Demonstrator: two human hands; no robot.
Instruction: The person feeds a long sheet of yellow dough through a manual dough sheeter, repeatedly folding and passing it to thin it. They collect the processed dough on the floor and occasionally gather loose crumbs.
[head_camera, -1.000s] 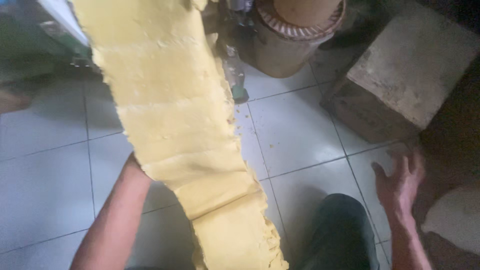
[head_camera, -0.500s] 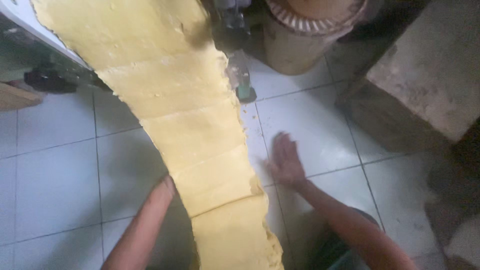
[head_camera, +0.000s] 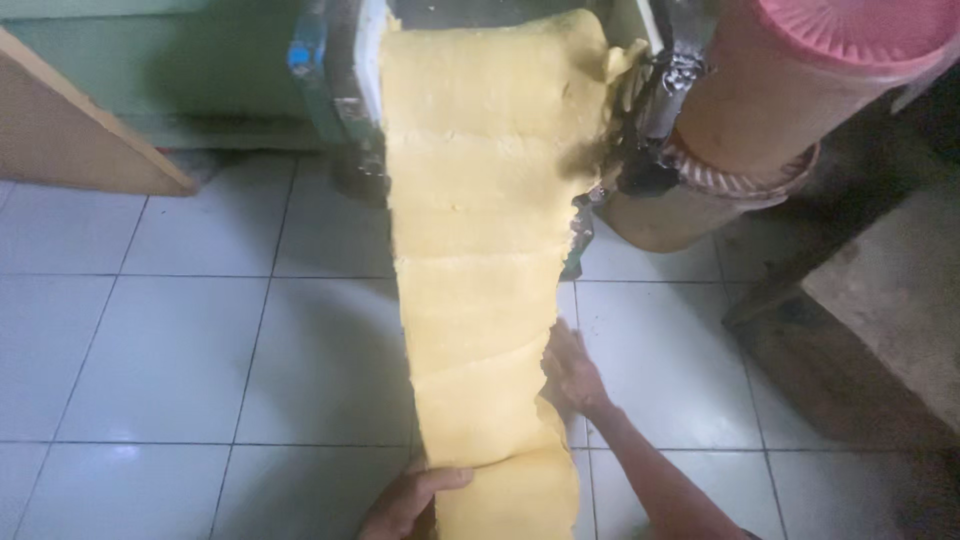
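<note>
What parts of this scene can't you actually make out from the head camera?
Head view only:
- Left hand: fingers tucked under the yellow dough sheet; its grip is unclear, and the frame's bottom edge cuts off the wrist.
- Right hand: fingertips hidden behind the sheet's edge.
- Machine: its rollers are covered by the sheet and cut off at the top.
- Sheet's lower end: runs out of frame.

We see a floor of pale glossy tiles (head_camera: 180, 350) with thin dark grout lines. On it, at the upper right, stands a tan round container (head_camera: 690, 215); at the right sits a grey stone block (head_camera: 890, 310). A slanted wooden board (head_camera: 80, 140) meets the tiles at upper left, and a green machine base (head_camera: 200, 80) stands behind it.
</note>
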